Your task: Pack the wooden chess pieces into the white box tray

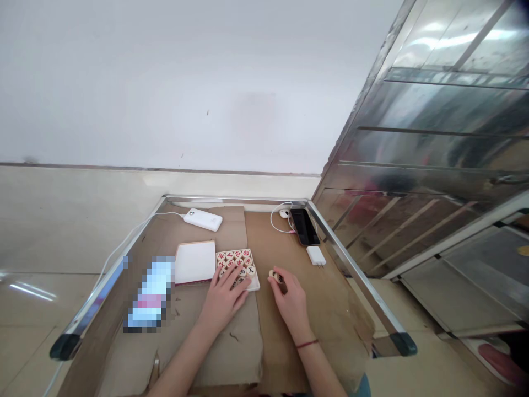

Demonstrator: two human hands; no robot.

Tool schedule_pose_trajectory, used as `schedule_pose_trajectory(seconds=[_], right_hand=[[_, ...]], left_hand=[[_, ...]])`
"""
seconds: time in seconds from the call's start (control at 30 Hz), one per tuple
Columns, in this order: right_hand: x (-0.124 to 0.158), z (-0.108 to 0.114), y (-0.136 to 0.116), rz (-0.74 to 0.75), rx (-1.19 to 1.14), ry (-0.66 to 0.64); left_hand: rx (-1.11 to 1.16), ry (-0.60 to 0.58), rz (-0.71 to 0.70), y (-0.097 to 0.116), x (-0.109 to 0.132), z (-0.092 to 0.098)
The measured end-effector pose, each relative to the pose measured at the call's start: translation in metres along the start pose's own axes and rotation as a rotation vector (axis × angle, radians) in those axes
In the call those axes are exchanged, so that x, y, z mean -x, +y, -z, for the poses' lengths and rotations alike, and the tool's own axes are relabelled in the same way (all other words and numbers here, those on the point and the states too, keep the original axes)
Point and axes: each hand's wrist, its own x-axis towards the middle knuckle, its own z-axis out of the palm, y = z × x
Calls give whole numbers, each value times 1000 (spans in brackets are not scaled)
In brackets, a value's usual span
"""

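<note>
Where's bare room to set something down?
Bare cardboard shows right of the right hand, up to the metal rail, nearer than the white charger; a smaller patch lies between the box of round pieces and the black phone.
Crowded: under the left hand, with the white tray beside the box, and around the phone and charger.

Left hand [225, 295] at 7 o'clock, right hand [293, 303] between 5 and 6. Forearms [188, 355] bare as far as visible. Right wrist wears one thin dark-red band [307, 343], cord-like. Pointed teal bit [363, 386] at bottom edge, about 5 o'clock; can't tell if it's clothing.
</note>
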Motion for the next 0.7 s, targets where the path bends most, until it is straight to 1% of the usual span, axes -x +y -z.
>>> schedule_pose_trajectory(seconds=[0.07, 0.17, 0.23, 0.3, 0.47, 0.63, 0.7], right_hand=[[-3, -3, -10, 65, -58, -26], [-7, -5, -24, 181, -128, -133], [-7, -5, -29, 229, -151, -188], [-6, -6, -29, 255, -163, -211], [-3, -8, -24, 259, -171, -254], [-3, -6, -25, 232, -163, -248], [-2, -5, -25, 211, -158, -227]], left_hand=[[3, -9, 1, -1, 1, -1], [18, -29, 14, 0, 2, -1], [36, -40, 33, 1, 1, 0], [54, -39, 45, 1, 1, 1], [62, -43, 44, 2, -1, 4], [39, -40, 50, 3, -2, 9], [28, -38, 45, 4, -3, 11]])
